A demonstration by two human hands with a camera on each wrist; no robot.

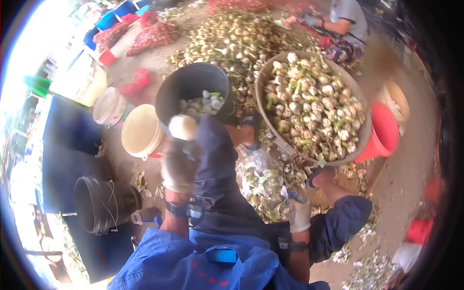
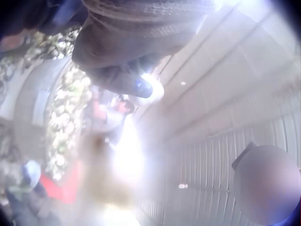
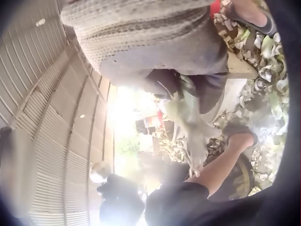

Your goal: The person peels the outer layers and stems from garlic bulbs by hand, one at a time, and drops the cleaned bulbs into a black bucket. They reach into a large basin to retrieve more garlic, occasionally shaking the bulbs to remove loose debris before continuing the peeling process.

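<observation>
My gloved left hand (image 1: 179, 166), blurred in the head view, holds up a white garlic bulb (image 1: 182, 126) beside the rim of a dark bucket (image 1: 166, 87). Several white bulbs (image 1: 208, 102) lie inside that bucket. From the left wrist, the glove's dark fingertips (image 2: 141, 88) curl against the bulb (image 2: 155, 93). My gloved right hand (image 1: 299, 215) is low by the right knee, over a heap of peelings (image 1: 263, 186). The right wrist view shows that hand (image 3: 155, 47) pinching pale, torn garlic skin (image 3: 188, 117), which hangs from its grey-coated fingers.
A wide tub (image 1: 265, 108) heaped with unpeeled garlic stands ahead, with a red bucket (image 1: 384, 133) at its right. Loose garlic (image 1: 237, 38) is piled behind. Buckets, cream (image 1: 142, 130) and black (image 1: 99, 203), stand left. Another person (image 1: 348, 26) sits at the back right.
</observation>
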